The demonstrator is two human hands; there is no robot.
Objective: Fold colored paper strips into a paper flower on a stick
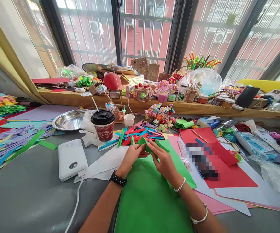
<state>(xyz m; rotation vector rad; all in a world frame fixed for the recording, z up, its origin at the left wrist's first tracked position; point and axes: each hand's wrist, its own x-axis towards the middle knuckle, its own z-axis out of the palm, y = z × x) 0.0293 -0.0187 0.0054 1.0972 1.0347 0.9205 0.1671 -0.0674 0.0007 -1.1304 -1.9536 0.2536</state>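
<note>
Folded green paper (142, 141) is pinched by the left hand (132, 157) and the right hand (162, 159), each grip being closed on it, above a large green sheet (152, 200) on the grey surface (28, 197). At twelve o'clock from the hands, coloured strips (143, 132) are heaped. A lidded cup (103, 129) is placed at ten o'clock, a white power bank (72, 155) at nine, and a partly blurred phone (205, 166) at three, on red paper (237, 178).

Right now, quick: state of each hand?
Left hand: closed, fingers pinching bright green folded paper.
Right hand: fingers against that same bright green folded paper; whether they grip cannot be told.
</note>
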